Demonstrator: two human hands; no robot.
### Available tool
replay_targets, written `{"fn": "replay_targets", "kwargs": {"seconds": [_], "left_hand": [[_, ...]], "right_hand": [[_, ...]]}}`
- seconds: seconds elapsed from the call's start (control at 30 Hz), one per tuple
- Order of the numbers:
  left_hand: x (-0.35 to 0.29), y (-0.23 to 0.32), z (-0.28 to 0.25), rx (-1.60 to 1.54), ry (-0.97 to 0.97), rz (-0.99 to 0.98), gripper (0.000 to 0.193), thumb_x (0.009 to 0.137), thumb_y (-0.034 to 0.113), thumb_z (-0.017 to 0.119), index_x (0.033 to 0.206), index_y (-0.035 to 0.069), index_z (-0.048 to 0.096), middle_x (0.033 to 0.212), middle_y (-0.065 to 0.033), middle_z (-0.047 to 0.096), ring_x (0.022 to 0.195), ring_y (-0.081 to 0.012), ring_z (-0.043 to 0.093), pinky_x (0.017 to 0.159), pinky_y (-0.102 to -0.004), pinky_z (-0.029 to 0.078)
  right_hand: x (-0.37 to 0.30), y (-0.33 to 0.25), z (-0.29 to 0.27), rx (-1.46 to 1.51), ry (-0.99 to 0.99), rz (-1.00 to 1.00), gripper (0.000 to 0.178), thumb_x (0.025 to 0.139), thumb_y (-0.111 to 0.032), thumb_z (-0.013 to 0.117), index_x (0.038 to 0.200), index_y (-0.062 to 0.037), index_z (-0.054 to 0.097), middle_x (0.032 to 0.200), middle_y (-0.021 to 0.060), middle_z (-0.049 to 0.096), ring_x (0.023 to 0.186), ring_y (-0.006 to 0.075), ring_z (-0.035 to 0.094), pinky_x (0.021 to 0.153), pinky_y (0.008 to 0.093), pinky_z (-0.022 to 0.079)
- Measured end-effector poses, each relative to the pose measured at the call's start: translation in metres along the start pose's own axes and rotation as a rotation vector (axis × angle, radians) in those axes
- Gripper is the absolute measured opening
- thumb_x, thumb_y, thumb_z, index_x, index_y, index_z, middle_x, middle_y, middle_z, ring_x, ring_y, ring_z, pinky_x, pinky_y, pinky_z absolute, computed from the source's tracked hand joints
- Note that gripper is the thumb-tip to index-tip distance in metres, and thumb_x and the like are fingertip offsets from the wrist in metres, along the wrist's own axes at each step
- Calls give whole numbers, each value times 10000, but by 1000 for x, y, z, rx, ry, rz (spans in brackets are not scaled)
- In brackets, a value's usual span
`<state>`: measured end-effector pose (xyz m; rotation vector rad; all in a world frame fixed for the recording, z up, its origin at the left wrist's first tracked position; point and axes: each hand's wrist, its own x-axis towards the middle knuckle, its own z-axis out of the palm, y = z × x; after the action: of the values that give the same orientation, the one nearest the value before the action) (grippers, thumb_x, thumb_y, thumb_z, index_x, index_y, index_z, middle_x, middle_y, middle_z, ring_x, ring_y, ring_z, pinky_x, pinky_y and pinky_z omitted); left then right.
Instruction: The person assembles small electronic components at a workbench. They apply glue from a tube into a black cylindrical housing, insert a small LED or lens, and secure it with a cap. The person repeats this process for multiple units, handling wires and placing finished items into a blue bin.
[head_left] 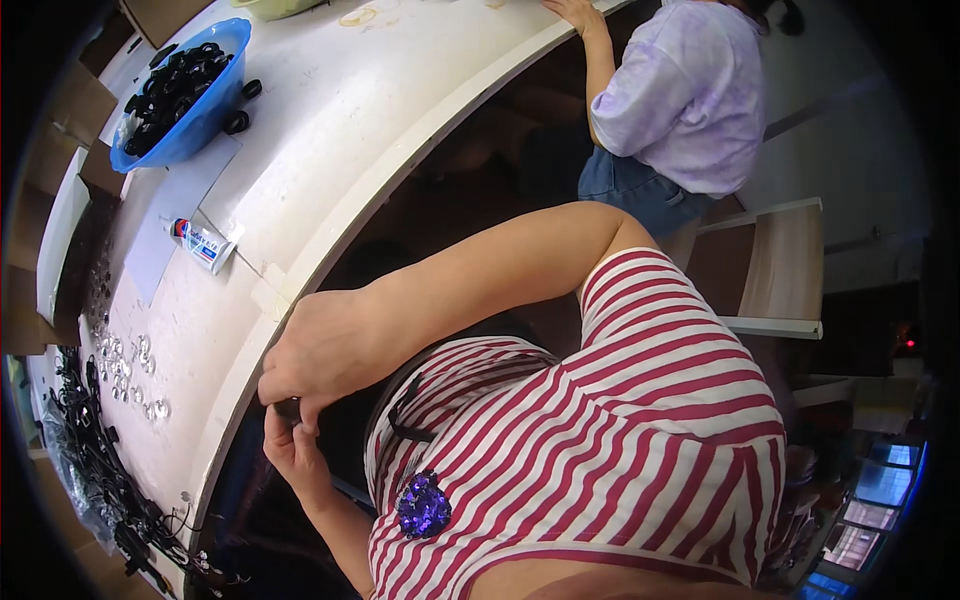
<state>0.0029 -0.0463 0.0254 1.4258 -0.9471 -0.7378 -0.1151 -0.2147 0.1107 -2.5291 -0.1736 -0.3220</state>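
I am pinching a small dark part (287, 408) between my two hands, just off the near edge of the white tabletop (330, 130). The fingers (285, 392) of my right hand (325, 350) are curling down and pressing together on top of it, while the fingers of my left hand (290, 450) are closing on it from below, so the part is showing only as a dark sliver between them. Beyond my hands, small clear round pieces (125, 365) are lying on the tabletop beside a tangle of black cables (95, 470). Farther off, a small tube (205, 243) is lying near a blue bowl (205, 115) of black parts. Another person in a lilac shirt (690, 90) is working at the far side.
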Motion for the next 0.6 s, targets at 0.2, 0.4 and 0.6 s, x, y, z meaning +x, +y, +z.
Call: {"fn": "replay_targets", "kwargs": {"seconds": [0.2, 0.4, 0.6], "left_hand": [[-1, 6, 3, 37, 42, 31, 199, 881, 215, 526, 883, 16, 522, 650, 52, 412, 559, -24, 347, 499, -166, 247], [-10, 3, 2, 145, 69, 74, 152, 873, 128, 497, 948, 8, 553, 657, 62, 408, 551, -16, 320, 484, -166, 224], [-12, 18, 0, -322, 241, 96, 297, 856, 263, 574, 956, -5, 495, 629, 39, 399, 554, -32, 354, 505, -172, 278]], "right_hand": [[2, -1, 1, 4, -18, 62, 410, 750, -403, 608, 773, 5, 603, 677, 186, 610, 680, 346, 613, 640, 392, 490], [5, -15, 2, -9, -46, 155, 397, 775, -379, 595, 789, 18, 595, 712, 192, 616, 715, 350, 611, 670, 394, 480], [10, -23, 9, 343, 22, 182, 495, 816, -398, 572, 1081, 16, 509, 977, 176, 597, 898, 336, 584, 769, 385, 464]]}}
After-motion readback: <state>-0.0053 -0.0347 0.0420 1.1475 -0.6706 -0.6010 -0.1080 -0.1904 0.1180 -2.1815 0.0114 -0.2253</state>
